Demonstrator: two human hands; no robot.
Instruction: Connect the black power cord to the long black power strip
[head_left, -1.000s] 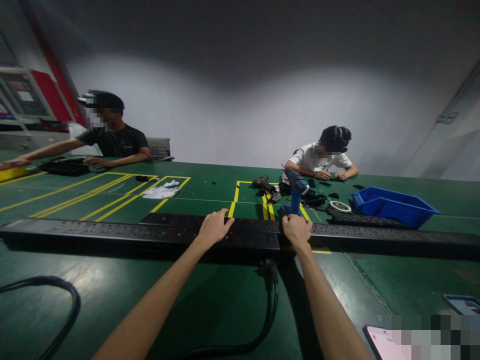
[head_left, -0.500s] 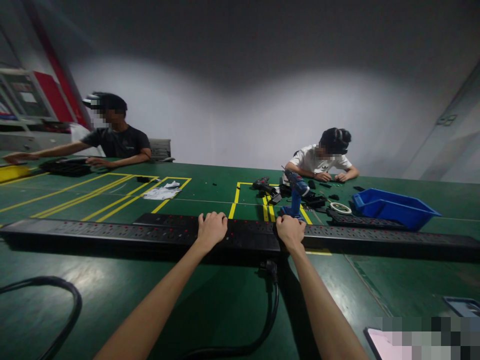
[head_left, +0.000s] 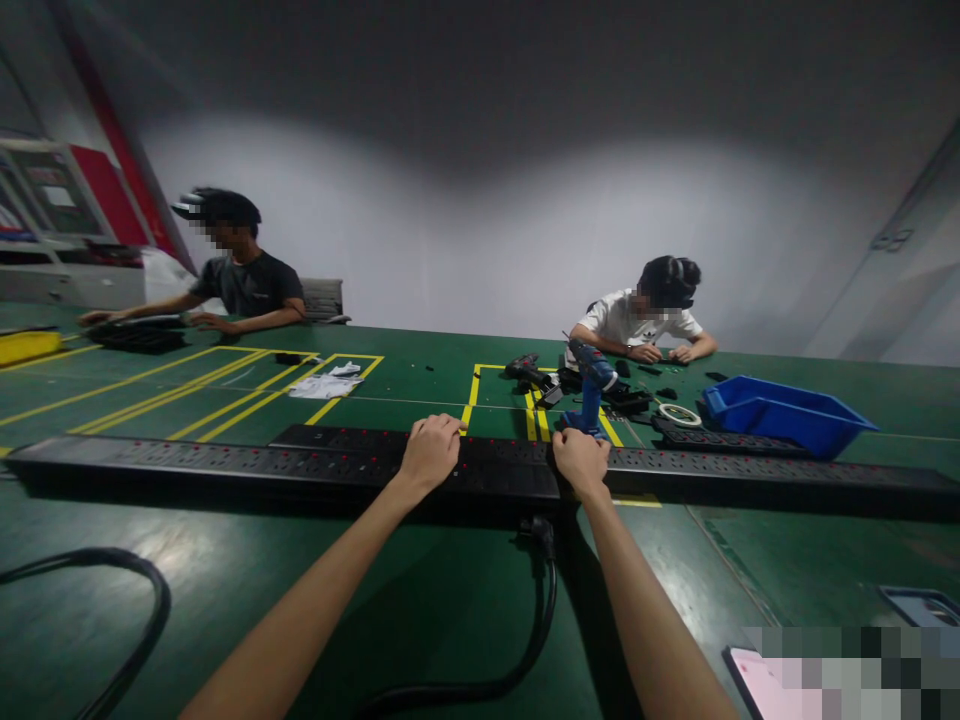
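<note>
A long black power strip (head_left: pixel 285 470) with rows of sockets and small red marks lies across the table before me. My left hand (head_left: pixel 432 452) is on its middle part, fingers curled over the far side; the fingertips are partly hidden. To the right, my right hand (head_left: pixel 581 460) grips the same strip with bent fingers. Just below the strip, between my forearms, is a black plug (head_left: pixel 541 538) on a thick cable (head_left: pixel 536 640). Behind the main strip, a second black strip (head_left: pixel 330 437) shows in part.
A blue cordless drill (head_left: pixel 592 385) stands beyond my right hand, with another drill (head_left: pixel 527 370) lying near it. Further right are a blue bin (head_left: pixel 787 410) and a cable coil (head_left: pixel 679 415). Two people sit across the green table. A phone (head_left: pixel 757 680) lies front right.
My left hand has shifted slightly right and up, its fingers now angled rightward. My right hand stays in place. The person at the left has drawn an outstretched arm in.
</note>
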